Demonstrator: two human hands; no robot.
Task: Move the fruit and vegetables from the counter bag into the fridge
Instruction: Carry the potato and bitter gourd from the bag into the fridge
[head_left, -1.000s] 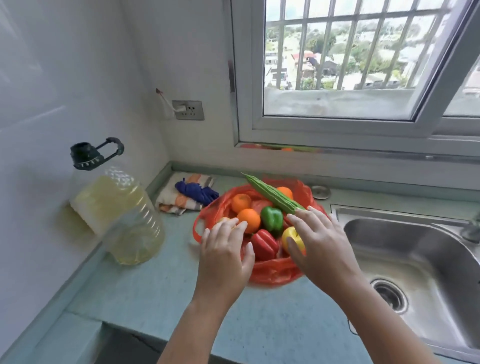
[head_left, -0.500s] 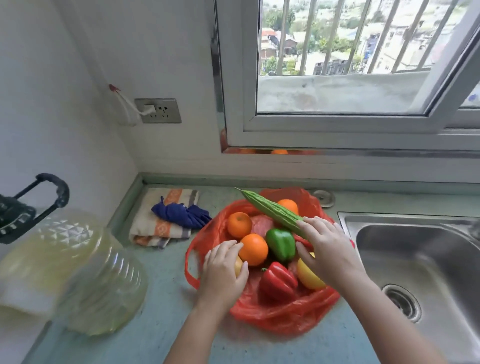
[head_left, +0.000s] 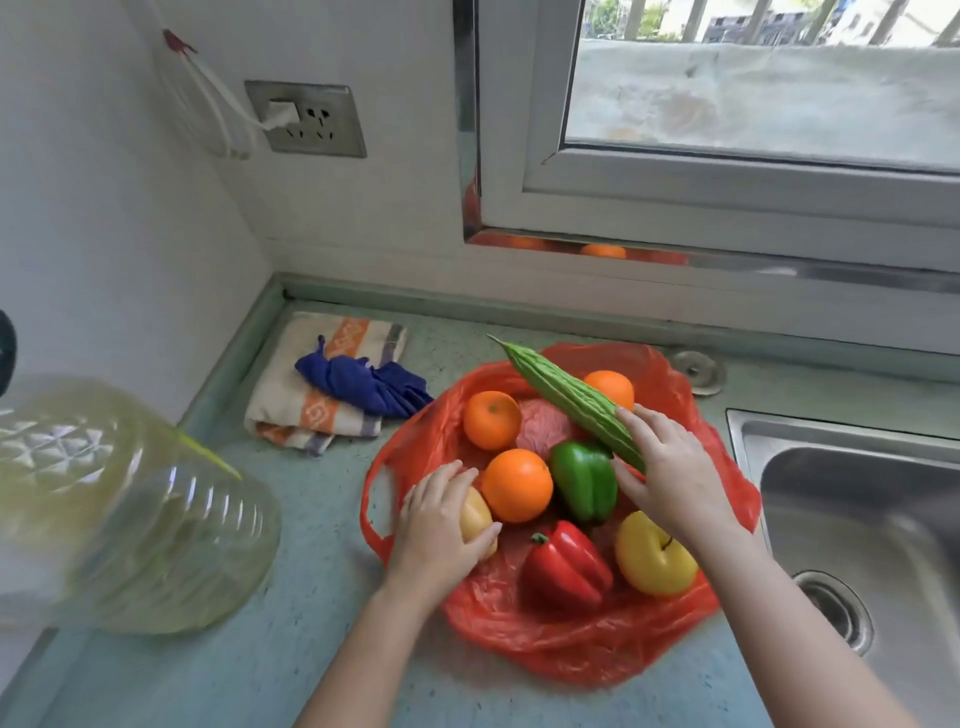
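An open red plastic bag (head_left: 545, 644) lies on the counter with produce on it. My left hand (head_left: 436, 525) is closed around a pale yellow fruit (head_left: 475, 514) at the bag's left edge. My right hand (head_left: 665, 467) grips the near end of a long green bitter gourd (head_left: 566, 397) that lies across the bag. Between the hands sit an orange (head_left: 517, 486) and a green pepper (head_left: 584, 480). Two more oranges (head_left: 491, 420) lie further back. A red pepper (head_left: 566, 566) and a yellow apple (head_left: 652, 558) rest at the front.
A big clear oil jug (head_left: 130, 509) stands at the left. Folded cloths (head_left: 332, 395) lie in the back corner. A steel sink (head_left: 872, 519) is at the right. The wall socket (head_left: 306, 119) and the window are behind the counter.
The view has come closer and lower over the bag. My left hand has closed on the pale yellow fruit. My right hand has moved from the yellow apple up onto the bitter gourd.
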